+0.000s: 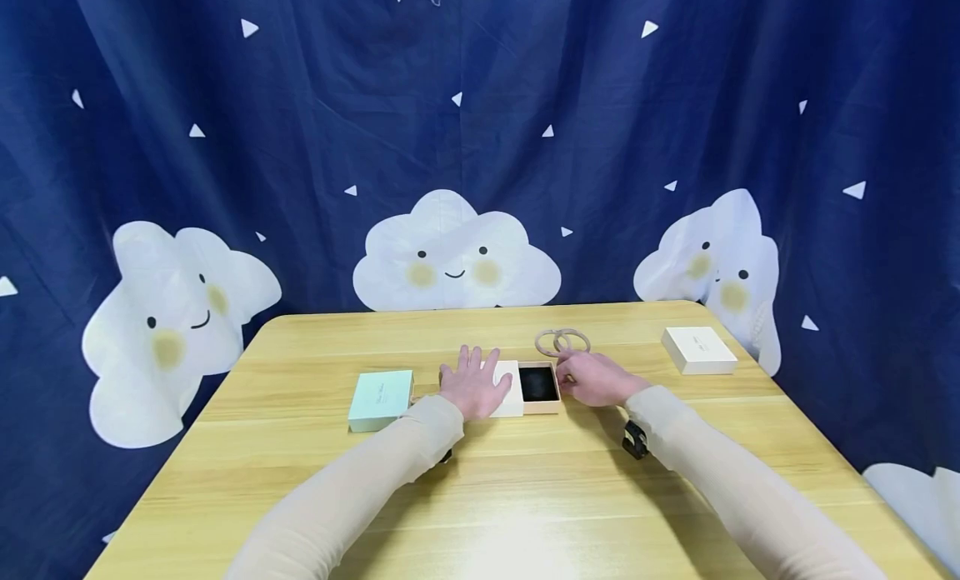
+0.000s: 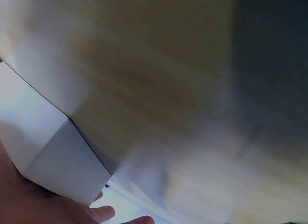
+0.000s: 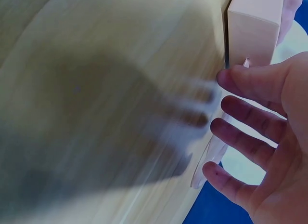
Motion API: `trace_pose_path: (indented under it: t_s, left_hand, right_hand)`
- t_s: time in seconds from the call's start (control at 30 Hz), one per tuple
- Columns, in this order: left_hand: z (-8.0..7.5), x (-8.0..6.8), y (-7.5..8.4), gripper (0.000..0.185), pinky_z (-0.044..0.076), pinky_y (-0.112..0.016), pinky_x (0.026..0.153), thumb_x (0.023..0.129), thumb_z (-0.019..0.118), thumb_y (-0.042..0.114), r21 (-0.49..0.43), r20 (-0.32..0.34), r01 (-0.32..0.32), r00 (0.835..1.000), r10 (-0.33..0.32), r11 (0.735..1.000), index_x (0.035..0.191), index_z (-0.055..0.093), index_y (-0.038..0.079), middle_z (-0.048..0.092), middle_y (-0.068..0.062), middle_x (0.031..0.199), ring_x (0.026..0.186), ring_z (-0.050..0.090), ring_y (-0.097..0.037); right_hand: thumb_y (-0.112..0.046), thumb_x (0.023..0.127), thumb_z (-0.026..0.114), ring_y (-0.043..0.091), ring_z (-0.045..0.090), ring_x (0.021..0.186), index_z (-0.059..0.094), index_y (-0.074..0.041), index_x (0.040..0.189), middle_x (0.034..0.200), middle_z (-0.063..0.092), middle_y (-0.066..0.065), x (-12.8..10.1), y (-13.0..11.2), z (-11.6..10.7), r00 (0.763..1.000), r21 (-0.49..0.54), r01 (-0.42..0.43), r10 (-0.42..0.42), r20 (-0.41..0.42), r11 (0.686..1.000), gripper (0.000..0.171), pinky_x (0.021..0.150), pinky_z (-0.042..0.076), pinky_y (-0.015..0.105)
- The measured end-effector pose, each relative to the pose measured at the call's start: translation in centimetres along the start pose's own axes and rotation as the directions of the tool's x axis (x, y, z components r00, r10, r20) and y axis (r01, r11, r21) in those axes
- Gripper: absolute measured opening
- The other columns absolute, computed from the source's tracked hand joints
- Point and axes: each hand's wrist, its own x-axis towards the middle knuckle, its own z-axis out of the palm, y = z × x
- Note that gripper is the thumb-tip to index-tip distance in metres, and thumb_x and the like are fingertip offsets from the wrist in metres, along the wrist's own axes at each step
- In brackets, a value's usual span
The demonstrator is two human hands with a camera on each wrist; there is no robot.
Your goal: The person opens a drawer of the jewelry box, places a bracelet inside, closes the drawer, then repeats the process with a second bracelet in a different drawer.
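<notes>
The left hand (image 1: 474, 386) lay flat on the white lid (image 1: 507, 388) of a small box, fingers straight and spread, its grip open and pressing down rather than closing round anything. The lid sat slid partly aside, so that the tan box (image 1: 542, 387) showed its black lining next to the lid's right edge, near the middle of the wooden worktop (image 1: 525, 497). The right hand (image 1: 596, 378) rested at the right side of that box, fingers reaching toward its wall; in the right wrist view the fingers (image 3: 250, 118) were loosely extended and apart just beside the box's corner, so its grip read as open with nothing held, though whether the fingertips touched the box was not clear. Two linked rings (image 1: 562, 342) lay on the worktop just behind the box and the right hand. A pale green box (image 1: 381, 399) sat closed to the left of the left hand, near it. A white box (image 1: 698, 350) stood well apart toward the right rear corner of the worktop. A dark blue cloth with white clouds (image 1: 455, 255) hung behind.
</notes>
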Motion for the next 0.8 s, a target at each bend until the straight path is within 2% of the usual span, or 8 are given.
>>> trace_pose_path:
  t_s: [0.37,0.57,0.7,0.8]
  left_hand:
    - [0.0,0.0,-0.2,0.070,0.019,-0.073,0.114,0.103,0.020,0.061,0.001,-0.018,-0.002,1.000,0.002,1.000,0.162,0.023,0.024,0.021,-0.016,0.167,0.156,0.010,-0.039]
    - [0.0,-0.2,-0.2,0.070,0.019,-0.073,0.114,0.103,0.020,0.061,-0.002,-0.009,-0.007,1.000,0.007,1.000,0.162,0.022,0.025,0.021,-0.015,0.167,0.156,0.009,-0.039]
    - [-0.1,-0.2,-0.2,0.069,0.020,-0.072,0.114,0.103,0.019,0.061,0.012,-0.009,-0.006,1.000,0.006,1.000,0.162,0.022,0.026,0.022,-0.014,0.167,0.156,0.010,-0.038]
    - [0.0,-0.2,-0.2,0.069,0.020,-0.072,0.114,0.103,0.019,0.061,0.015,-0.010,-0.005,1.000,0.005,1.000,0.162,0.022,0.026,0.022,-0.014,0.167,0.156,0.010,-0.038]
  right_hand:
    - [-0.012,0.089,0.071,0.012,0.059,0.087,0.065,-0.024,0.074,0.090,0.060,-0.009,0.3,0.4,0.4,1.000,-0.017,-0.016,0.016,0.004,1.000,0.020,0.074,0.053,0.039]
    - [-0.016,0.084,0.076,0.015,0.063,0.086,0.072,-0.019,0.086,0.094,0.066,-0.005,0.0,0.0,-0.7,0.997,0.019,-0.064,0.063,0.041,0.998,0.006,0.079,0.054,0.041]
    - [-0.015,0.081,0.078,0.020,0.067,0.093,0.076,-0.016,0.099,0.105,0.071,0.000,0.1,0.2,-1.6,0.995,0.017,-0.094,0.093,0.039,0.995,0.019,0.086,0.055,0.046]
    - [-0.017,0.080,0.079,0.027,0.068,0.099,0.076,-0.014,0.104,0.115,0.071,0.006,0.5,0.6,-2.2,0.993,-0.002,-0.115,0.115,0.027,0.993,0.024,0.090,0.055,0.051]
